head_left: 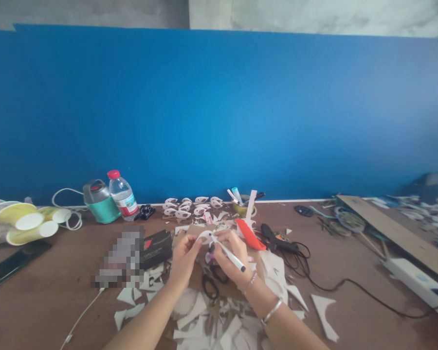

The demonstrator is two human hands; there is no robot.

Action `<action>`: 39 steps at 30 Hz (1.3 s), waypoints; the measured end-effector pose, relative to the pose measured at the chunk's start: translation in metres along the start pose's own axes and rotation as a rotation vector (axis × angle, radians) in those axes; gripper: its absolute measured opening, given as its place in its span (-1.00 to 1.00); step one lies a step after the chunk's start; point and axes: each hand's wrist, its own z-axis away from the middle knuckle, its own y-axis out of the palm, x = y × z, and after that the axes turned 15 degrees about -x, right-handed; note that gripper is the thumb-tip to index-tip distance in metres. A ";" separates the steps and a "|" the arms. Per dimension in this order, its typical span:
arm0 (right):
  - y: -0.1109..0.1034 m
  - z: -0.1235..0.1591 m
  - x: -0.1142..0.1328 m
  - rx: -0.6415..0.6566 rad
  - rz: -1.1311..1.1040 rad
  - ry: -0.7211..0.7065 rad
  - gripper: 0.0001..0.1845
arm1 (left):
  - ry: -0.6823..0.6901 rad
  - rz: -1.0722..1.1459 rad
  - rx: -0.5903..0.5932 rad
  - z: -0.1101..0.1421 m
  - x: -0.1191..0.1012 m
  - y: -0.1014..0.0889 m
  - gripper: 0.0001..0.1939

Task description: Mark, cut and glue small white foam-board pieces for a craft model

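Note:
Between the thumb and fingers of my left hand point(184, 255) is a small white paper cutout point(205, 236), partly covered by the fingers. My right hand point(234, 252) grips a white marker pen point(232, 256) with a black end, its tip at the cutout. Below both hands lie black-handled scissors point(210, 288), partly hidden. White paper scraps point(193, 311) spread around and in front of them. Several white leaf-shaped cutouts with dark marks point(183, 214) stand in rows behind the hands. An orange-red curved piece point(250, 234) lies just right of my right hand.
A bottle with a red cap point(123, 197) and a teal-grey container point(101, 204) stand back left, near paper cups point(25, 218). A black glue gun point(277, 240) trails a cable rightward. A bowl of pens point(241, 209) sits by the blue partition point(219, 112). A power strip point(419, 287) lies right.

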 end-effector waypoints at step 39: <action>0.002 -0.001 -0.014 0.162 0.000 -0.209 -0.58 | -0.048 0.017 0.046 0.001 -0.003 0.001 -0.70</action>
